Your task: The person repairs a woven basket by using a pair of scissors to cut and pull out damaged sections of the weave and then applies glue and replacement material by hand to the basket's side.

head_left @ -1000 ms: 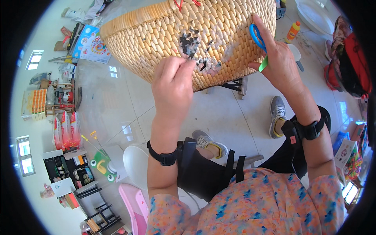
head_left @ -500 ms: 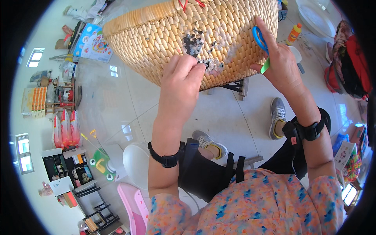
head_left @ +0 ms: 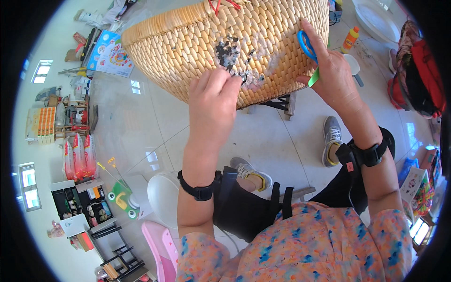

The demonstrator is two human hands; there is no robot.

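Note:
A large woven straw basket (head_left: 277, 33) stands tilted in front of me. Its near wall carries a patch of black, grey and whitish flaking film (head_left: 229, 50). My left hand (head_left: 215, 96) is closed in a pinch at the patch's lower edge, where a dark sliver of the film shows by the fingertips. My right hand (head_left: 334, 73) steadies the basket's right side with its index finger stretched along the weave. It also holds what look like scissors, with a blue handle loop (head_left: 307, 45) and a green part (head_left: 314, 77); no blades show.
Beneath the basket is a dark-framed stool (head_left: 292, 105). An orange-yellow bottle (head_left: 350, 38), a white basin (head_left: 376, 21) and a red bag (head_left: 425, 70) are on the right. Leftward are a white round stool (head_left: 162, 197), a pink plastic seat (head_left: 159, 249) and shelves of goods.
The basket and both hands have shifted slightly left. My left hand keeps its pinch at the flaking patch, and my right hand still holds the scissors against the weave.

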